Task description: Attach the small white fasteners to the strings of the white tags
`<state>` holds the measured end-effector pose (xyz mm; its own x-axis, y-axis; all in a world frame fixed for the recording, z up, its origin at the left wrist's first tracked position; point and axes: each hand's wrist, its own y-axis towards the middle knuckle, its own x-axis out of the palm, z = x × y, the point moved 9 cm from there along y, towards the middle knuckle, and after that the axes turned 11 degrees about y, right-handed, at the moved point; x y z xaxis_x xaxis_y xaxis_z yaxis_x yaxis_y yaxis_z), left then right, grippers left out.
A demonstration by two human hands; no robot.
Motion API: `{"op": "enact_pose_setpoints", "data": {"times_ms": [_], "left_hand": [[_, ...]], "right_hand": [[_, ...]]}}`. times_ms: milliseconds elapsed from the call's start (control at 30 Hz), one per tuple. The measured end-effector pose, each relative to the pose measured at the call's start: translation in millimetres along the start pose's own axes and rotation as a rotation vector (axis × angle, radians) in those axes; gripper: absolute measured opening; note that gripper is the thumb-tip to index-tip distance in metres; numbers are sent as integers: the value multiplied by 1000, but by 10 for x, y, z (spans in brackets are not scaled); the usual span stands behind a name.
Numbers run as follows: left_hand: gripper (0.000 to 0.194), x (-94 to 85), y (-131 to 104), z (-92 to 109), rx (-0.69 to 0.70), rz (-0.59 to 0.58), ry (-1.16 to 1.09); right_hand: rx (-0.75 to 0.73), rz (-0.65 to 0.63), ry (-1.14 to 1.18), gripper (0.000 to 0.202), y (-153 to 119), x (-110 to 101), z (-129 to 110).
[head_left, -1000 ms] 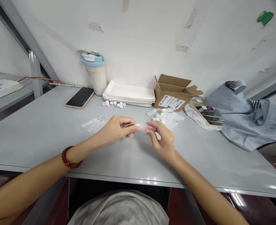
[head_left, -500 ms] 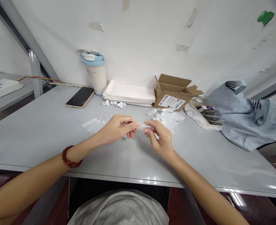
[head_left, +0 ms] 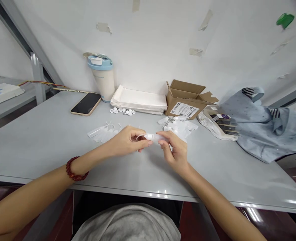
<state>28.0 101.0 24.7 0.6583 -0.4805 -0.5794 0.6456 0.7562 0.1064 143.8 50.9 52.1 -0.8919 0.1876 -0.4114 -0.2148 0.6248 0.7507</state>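
Observation:
Between my two hands is a small clear tube with a white cap (head_left: 150,137) and a thin white loop. My left hand (head_left: 131,140) pinches the capped end, the loop curving by its fingers. The fingers of my right hand (head_left: 173,149) close on the clear end. Several translucent tubes with white loops (head_left: 101,133) lie on the table beyond my left hand. A larger pile of translucent pieces (head_left: 181,126) lies beyond my right hand. Several small white caps (head_left: 122,111) sit in front of a stack of white envelopes (head_left: 140,98).
A phone (head_left: 86,103) and a cup with a blue lid (head_left: 104,80) stand at the back left of the grey table (head_left: 37,144). An open cardboard box (head_left: 185,103), a plastic-wrapped pack (head_left: 222,124) and a blue cloth (head_left: 260,130) are on the right.
My hands have shifted slightly right and down with the tube. The white cap now shows between my fingertips, where my left fingers covered more of it before.

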Motion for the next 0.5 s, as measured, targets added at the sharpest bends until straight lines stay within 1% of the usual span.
{"op": "enact_pose_setpoints", "data": {"times_ms": [167, 300, 367, 500], "left_hand": [[28, -63, -4, 21, -22, -22, -71], [28, -49, -6, 16, -34, -18, -89], [28, -32, -8, 24, -13, -14, -39], [31, -28, -17, 93, 98, 27, 198]], "right_hand": [[-118, 39, -31, 20, 31, -19, -98], [-140, 26, -72, 24, 38, -25, -56], [-143, 11, -81, 25, 34, -16, -42], [-149, -35, -46, 24, 21, 30, -48]]}}
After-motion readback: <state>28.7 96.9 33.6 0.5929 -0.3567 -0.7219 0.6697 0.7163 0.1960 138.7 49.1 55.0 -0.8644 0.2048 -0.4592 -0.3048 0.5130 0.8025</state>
